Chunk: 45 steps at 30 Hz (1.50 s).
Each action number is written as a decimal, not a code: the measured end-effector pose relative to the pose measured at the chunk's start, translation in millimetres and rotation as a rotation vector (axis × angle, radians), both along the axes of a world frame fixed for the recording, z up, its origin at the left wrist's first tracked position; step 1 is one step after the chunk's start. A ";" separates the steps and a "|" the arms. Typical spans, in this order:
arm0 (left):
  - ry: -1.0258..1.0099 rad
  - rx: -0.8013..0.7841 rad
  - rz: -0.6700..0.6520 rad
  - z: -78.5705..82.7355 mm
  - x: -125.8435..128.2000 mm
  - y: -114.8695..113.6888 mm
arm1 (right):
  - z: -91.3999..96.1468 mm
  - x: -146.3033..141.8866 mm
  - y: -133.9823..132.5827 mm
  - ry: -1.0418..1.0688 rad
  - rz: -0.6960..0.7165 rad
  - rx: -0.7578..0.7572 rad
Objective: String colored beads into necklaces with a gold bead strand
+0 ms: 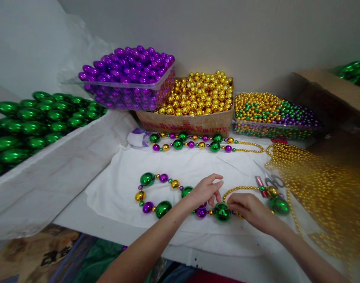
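Observation:
A bead necklace (163,210) of large green, purple and gold balls lies looped on the white cloth (115,184). Just above its large green bead (222,213), my left hand (207,189) is held with fingers bent but apart, nothing visible in them. My right hand (247,206) is beside that bead, thumb and fingertips pinched together at the strand; what lies in the pinch is too small to make out. A chain of small gold beads (241,188) curves behind my right hand toward another large green bead (279,205).
A finished-looking necklace (191,144) lies farther back. Behind stand a tub of purple beads (129,96), a carton of gold beads (185,122) and a tub of small mixed beads (274,127). Scissors (274,181) and gold bead strands (324,196) are at right, a box of green beads (50,177) at left.

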<state>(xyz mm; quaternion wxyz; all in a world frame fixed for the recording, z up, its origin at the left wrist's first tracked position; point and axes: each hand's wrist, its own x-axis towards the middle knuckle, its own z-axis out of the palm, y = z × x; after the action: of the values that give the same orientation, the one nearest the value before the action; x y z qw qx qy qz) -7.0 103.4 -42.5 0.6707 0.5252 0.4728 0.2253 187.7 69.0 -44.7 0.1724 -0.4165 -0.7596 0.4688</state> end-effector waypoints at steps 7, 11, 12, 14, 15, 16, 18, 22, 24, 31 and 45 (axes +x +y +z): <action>-0.063 0.169 -0.222 10.8 -6.1 -4.6 | -5.9 2.3 0.7 0.571 -0.311 -0.703; 0.111 0.466 -0.206 11.2 -4.0 -8.9 | -1.4 -4.9 3.3 0.581 -0.433 -0.664; 0.170 0.532 -0.176 9.9 -2.6 -9.7 | -0.6 -6.7 4.2 0.570 -0.452 -0.641; 0.258 0.634 -0.123 7.0 0.4 -10.7 | -0.3 -10.4 5.5 0.537 -0.486 -0.588; 0.286 0.672 -0.112 6.0 1.7 -10.8 | -0.9 -12.0 6.0 0.516 -0.500 -0.557; 0.305 0.700 -0.111 5.4 2.7 -10.6 | -1.8 -13.6 6.3 0.494 -0.511 -0.524; 0.327 0.721 -0.129 5.7 3.8 -10.0 | -4.1 -15.9 6.7 0.451 -0.517 -0.456; 0.331 0.665 -0.154 8.1 1.9 -7.0 | -5.2 -15.2 7.6 0.377 -0.473 -0.315; 0.299 0.551 -0.151 8.2 -0.3 -4.3 | -3.1 -12.0 8.7 0.321 -0.435 -0.192; -0.135 -0.098 -0.144 7.0 -10.0 7.2 | 5.9 -7.2 8.2 -0.090 -0.320 0.427; -0.306 -0.079 -0.138 24.9 -20.7 15.2 | 4.9 -22.7 11.1 0.189 -0.443 0.207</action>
<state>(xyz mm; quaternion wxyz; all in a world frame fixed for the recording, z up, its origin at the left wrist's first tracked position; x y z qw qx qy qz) -27.6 118.6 -17.6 0.7689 0.4892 0.3364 0.2374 165.0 80.0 -39.8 0.3828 -0.5070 -0.6744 0.3764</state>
